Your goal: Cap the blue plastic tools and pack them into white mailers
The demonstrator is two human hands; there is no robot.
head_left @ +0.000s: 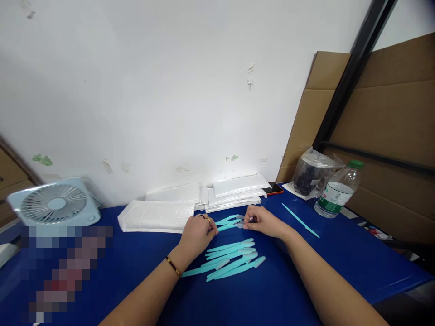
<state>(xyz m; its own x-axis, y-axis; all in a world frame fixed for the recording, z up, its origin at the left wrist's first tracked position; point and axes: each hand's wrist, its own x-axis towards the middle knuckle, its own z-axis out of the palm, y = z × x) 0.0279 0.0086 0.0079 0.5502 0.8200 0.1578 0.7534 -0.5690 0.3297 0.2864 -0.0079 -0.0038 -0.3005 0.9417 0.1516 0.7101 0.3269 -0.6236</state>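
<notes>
My left hand (199,231), with a ring and a dark bracelet, is closed in a pinch on the handle end of a turquoise eyebrow razor (228,226). Across from it, my right hand (260,220) has its fingertips pinched at the razor's clear-covered blade end. Another turquoise razor (227,219) lies just behind the held one. Closer to me, several more eyebrow razors (231,258) lie in a loose fan, their pale, covered blade ends mostly pointing right. One single razor without a visible cover (301,220) rests apart on the right.
White bubble mailers (156,215) lie along the wall on the blue table (272,294). A phone (274,188) is beside them. At right stand a water bottle (336,192) and a bagged dark container (306,174). A light-blue fan (56,203) stands left, near a blurred patch.
</notes>
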